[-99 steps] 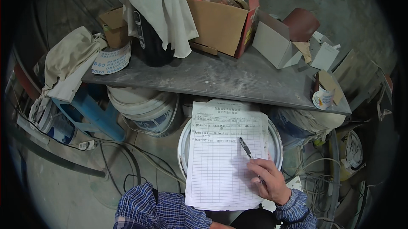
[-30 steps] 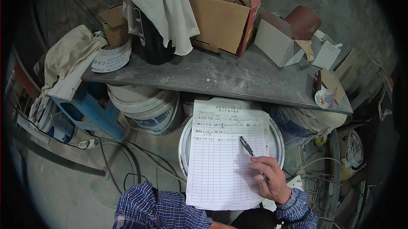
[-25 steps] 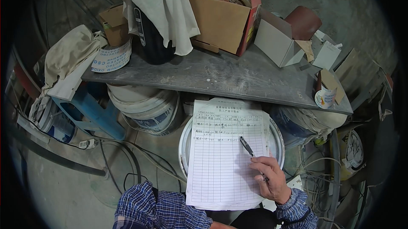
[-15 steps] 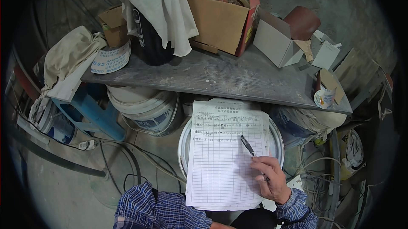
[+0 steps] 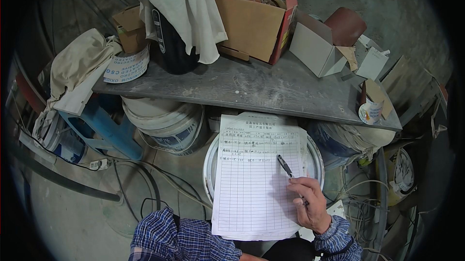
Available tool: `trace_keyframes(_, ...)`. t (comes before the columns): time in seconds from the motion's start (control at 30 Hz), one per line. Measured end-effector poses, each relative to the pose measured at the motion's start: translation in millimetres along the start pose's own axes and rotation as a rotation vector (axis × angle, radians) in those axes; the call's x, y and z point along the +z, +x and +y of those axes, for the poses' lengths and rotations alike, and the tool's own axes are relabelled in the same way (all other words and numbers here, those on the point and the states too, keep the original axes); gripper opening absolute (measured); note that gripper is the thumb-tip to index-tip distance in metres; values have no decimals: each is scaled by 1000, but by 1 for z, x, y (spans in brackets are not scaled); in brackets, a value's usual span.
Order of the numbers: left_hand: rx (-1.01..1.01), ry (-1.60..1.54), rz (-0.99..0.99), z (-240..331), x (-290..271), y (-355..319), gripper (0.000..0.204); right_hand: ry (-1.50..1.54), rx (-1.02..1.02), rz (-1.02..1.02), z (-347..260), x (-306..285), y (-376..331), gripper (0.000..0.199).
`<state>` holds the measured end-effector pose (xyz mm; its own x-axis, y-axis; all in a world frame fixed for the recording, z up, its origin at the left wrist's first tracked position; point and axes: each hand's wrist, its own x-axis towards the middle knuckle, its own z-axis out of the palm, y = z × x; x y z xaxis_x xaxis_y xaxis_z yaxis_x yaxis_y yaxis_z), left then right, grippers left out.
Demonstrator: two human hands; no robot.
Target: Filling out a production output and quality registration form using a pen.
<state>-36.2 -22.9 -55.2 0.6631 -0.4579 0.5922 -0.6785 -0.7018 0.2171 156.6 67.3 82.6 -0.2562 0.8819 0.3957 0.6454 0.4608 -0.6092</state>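
Note:
My right hand [image 5: 312, 206] grips a black pen [image 5: 285, 166] between its fingers over the right side of a paper form [image 5: 254, 198]. The pen's point is up and left of the fingers, near the lowest handwritten row; whether it touches the paper I cannot tell. Printed grid lines cover the sheet, with handwriting only in its upper rows. Beneath the form, more sheets lie on a round white bucket lid [image 5: 208, 169]. My left arm, in a blue checked sleeve [image 5: 189, 239], crosses the lower edge; a strip of bare skin shows, but the left hand is hidden.
Beyond the form runs a dusty dark board [image 5: 232, 86]. On it stand a black bottle [image 5: 177, 57] under a white cloth [image 5: 181, 14], a brown carton [image 5: 249, 26] and a white box [image 5: 317, 50]. A blue stool [image 5: 104, 132], a white bucket [image 5: 167, 127] and loose cables [image 5: 361, 198] are lower down.
The pen and the fingers of my right hand have shifted slightly to the right and down the page. My left sleeve and the form stay where they were.

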Motion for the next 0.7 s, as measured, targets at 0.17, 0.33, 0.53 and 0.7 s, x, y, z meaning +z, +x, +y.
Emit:
trace_keyframes(0.17, -2, -11, -16, 1, 1, 1, 36, -41, -75, 29, 8, 3, -1, 32)
trace_keyframes(0.33, 6, -35, -18, 0, 10, 2, 34, -19, -72, 4, 8, 2, -2, 29)
trace_keyframes(0.53, 13, -102, 40, -3, 19, -2, 33, 20, -80, 3, 10, 0, -6, 23)
trace_keyframes(0.7, -6, -108, -16, -1, 24, -2, 34, 20, -81, 21, 9, 1, -4, 25)
